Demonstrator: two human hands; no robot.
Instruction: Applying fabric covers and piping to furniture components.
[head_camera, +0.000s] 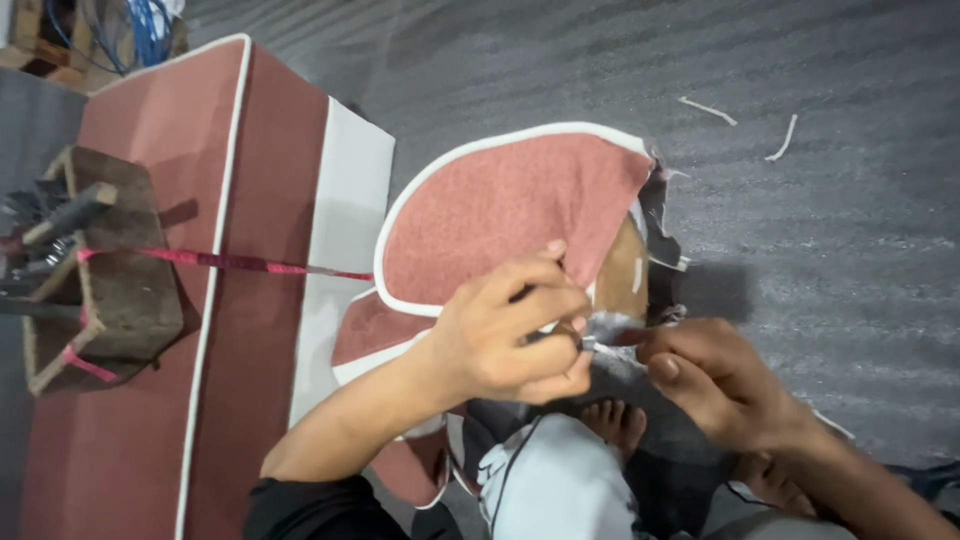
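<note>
Gripping one red cover (500, 205), left hand (505, 335), right hand (715, 375) (two hands)

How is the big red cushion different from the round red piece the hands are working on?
The cushion is a long box shape; the round piece is curved like a shell. The cushion lies to the left, apart from both hands; the round piece is worked on by the left hand and right hand. The cushion looks fully covered; the round piece shows loose fabric and bare backing at its right edge. Both are reddish with white piping.
</note>
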